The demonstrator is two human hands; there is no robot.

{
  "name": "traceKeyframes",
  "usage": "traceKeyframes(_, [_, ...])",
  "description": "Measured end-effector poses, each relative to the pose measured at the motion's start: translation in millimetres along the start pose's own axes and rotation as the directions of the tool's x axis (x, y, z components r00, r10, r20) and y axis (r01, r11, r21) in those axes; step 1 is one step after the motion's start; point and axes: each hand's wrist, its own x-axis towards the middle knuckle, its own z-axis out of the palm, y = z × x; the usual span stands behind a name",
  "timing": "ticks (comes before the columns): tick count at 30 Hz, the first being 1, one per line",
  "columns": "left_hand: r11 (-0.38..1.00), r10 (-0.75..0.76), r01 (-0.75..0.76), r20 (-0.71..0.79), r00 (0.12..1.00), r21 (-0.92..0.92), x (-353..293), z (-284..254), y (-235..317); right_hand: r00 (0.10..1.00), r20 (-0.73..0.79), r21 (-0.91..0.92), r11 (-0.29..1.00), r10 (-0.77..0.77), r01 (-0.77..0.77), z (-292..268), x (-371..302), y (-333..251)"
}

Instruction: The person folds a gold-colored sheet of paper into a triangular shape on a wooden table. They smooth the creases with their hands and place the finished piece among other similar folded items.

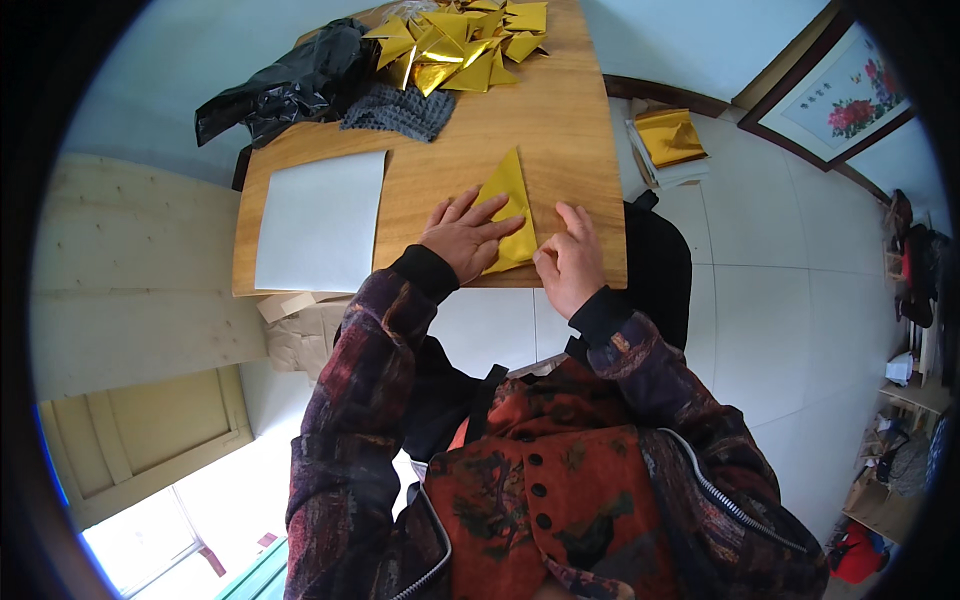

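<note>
A gold paper folded into a tall triangle (509, 178) lies near the front edge of the wooden table (570, 120), its point facing away from me. My left hand (465, 236) rests on it from the left, fingers spread across the paper. Just off the triangle's right edge is my right hand (573, 262), with thumb and forefinger apart and nothing seen between them; its other fingers are partly curled. A pale silvery sheet or stack of sheets (320, 222) lies flat to the left of my left hand.
A heap of folded gold paper pieces (450, 48) covers the far end of the table. Beside it are a black plastic bag (300, 85) and a dark grey knitted cloth (400, 112). Gold sheets (668, 137) lie on a pile right of the table. Cardboard (305, 330) sits below its left edge.
</note>
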Motion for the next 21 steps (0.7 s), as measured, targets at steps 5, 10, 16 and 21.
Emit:
traceKeyframes(5, [0.999,-0.016,0.013,-0.081,0.997,-0.031,-0.7,8.4,1.1,1.0,0.0,-0.092,0.996,0.016,-0.016,0.9,0.9,-5.3])
traceKeyframes(10, [0.999,-0.015,0.011,-0.133,0.991,-0.03,-0.8,16.5,0.2,1.0,-0.007,-0.131,0.991,0.002,-0.003,0.9,1.0,-5.9])
traceKeyframes(16, [0.999,-0.01,0.004,-0.181,0.983,-0.033,-1.2,20.2,1.0,1.0,-0.018,-0.19,0.982,-0.012,0.008,2.1,0.2,-7.5])
traceKeyframes(21, [0.999,-0.008,0.002,-0.183,0.983,-0.032,-1.9,20.7,0.4,1.0,-0.018,-0.226,0.974,-0.011,0.007,3.7,-1.0,-8.9])
